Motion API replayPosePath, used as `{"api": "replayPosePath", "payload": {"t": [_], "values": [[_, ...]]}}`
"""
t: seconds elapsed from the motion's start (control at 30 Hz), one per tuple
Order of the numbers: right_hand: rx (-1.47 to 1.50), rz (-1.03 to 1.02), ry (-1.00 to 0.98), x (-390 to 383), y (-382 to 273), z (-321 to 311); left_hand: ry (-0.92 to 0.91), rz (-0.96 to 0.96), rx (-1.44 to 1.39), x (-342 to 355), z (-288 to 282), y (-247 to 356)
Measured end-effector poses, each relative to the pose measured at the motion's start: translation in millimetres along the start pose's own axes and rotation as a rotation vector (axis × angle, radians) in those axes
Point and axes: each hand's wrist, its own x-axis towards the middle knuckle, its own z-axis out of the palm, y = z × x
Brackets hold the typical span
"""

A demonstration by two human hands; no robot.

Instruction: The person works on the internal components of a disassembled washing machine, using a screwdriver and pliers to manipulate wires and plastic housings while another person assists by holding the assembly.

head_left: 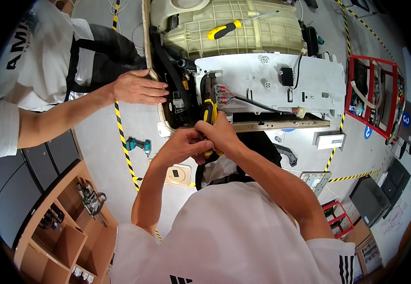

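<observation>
Yellow-and-black grips mark the pliers (209, 113), which are held near the centre of the frame with their dark head pointed toward the top, beside the left end of a pale metal panel (243, 75). The handles are enclosed by the right hand (220, 135), its fingers closed around them; the left hand (181, 146) is curled in just below and left, apparently closed on the lower handle ends, perhaps so that the tool is kept steady or more force is given. Just right of the head, red-sleeved wire terminals (223, 93) are lined up, and from them a black cable (257, 105) is led rightward to a white connector (300, 112). A screwdriver (224, 30) is laid across a ribbed cream plastic tub (191, 45) at upper centre, seemingly parked within easy reach. At left, a co-worker's hand (141, 87) is laid flat by the appliance's frame edge, possibly for support or for pointing; whether the edge is pressed cannot be told. The pliers' tips are lost against the dark interior, so what is gripped by them, if anything, and how wide they are parted cannot be made out. Much of the handles is covered by the overlapping fingers, and the co-worker's body is cut off by the dark fisheye rim.
</observation>
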Motion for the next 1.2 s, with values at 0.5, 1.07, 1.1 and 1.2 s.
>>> {"api": "replayPosePath", "payload": {"t": [0.5, 1.07, 1.1, 1.2], "values": [[-0.099, -0.073, 0.012, -6.6, 4.2, -18.6, 0.473, 0.795, 1.329, 75.8, -61.5, 84.5], [-0.103, -0.014, -0.148, -1.3, -6.2, -47.7, 0.204, 0.699, 1.324, 126.1, -80.7, 78.7], [-0.1, -0.01, -0.152, -1.5, -6.8, -48.0, 0.211, 0.663, 1.358, 127.2, -79.3, 80.1], [-0.127, -0.022, -0.152, -2.0, -8.8, -49.7, 0.198, 0.587, 1.42, 131.5, -78.2, 86.2]]}}
